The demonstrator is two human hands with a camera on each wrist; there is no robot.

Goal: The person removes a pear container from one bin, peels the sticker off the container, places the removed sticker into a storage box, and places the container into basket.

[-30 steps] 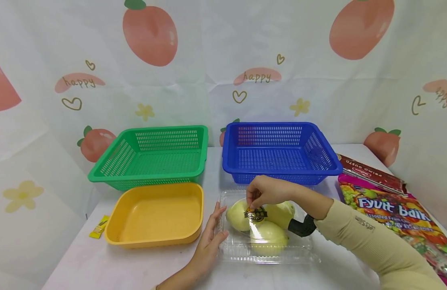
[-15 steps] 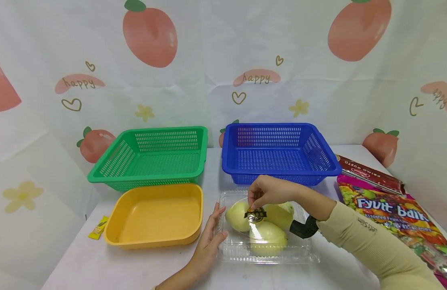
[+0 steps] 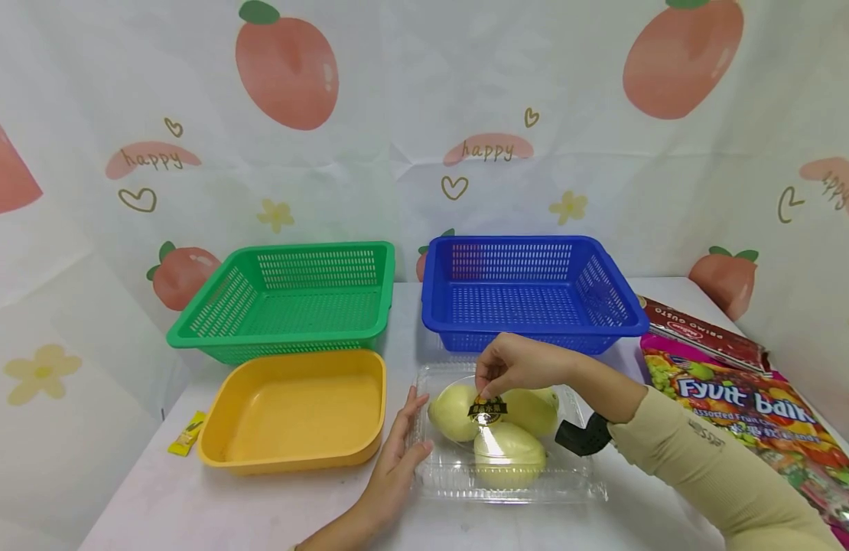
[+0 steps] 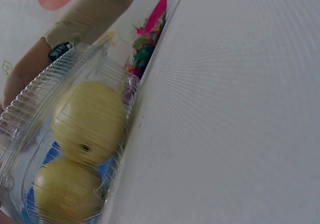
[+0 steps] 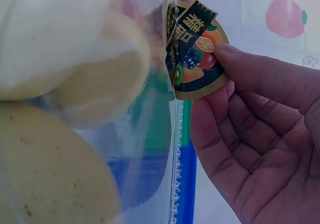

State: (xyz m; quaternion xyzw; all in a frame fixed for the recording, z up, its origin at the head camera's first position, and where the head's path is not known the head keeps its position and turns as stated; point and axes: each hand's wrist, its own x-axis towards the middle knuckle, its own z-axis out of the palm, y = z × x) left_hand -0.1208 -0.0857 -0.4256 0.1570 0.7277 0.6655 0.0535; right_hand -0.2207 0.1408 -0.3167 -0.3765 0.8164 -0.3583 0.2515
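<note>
A clear plastic clamshell box (image 3: 452, 484) lies closed on the table, holding three pale yellow-green fruits (image 3: 511, 455). On its lid is a black and gold fruit sticker (image 3: 489, 413). My right hand (image 3: 524, 363) pinches the sticker's edge between thumb and index finger. In the right wrist view this part of the sticker (image 5: 202, 58) bends away from the lid, while the rest lies against the plastic. My left hand (image 3: 395, 459) rests along the box's left side, fingers extended. Two of the fruits (image 4: 90, 124) show through the box wall in the left wrist view.
Behind the box stands a blue basket (image 3: 535, 339), with a green basket (image 3: 280, 341) to its left. A yellow tray (image 3: 294, 461) is left of my left hand, beside a small yellow packet (image 3: 187, 433). A candy bag (image 3: 748, 405) and a dark red packet (image 3: 707, 334) lie right.
My right hand has moved slightly to the right, still pinching the sticker's edge. The left hand and the box stay in place.
</note>
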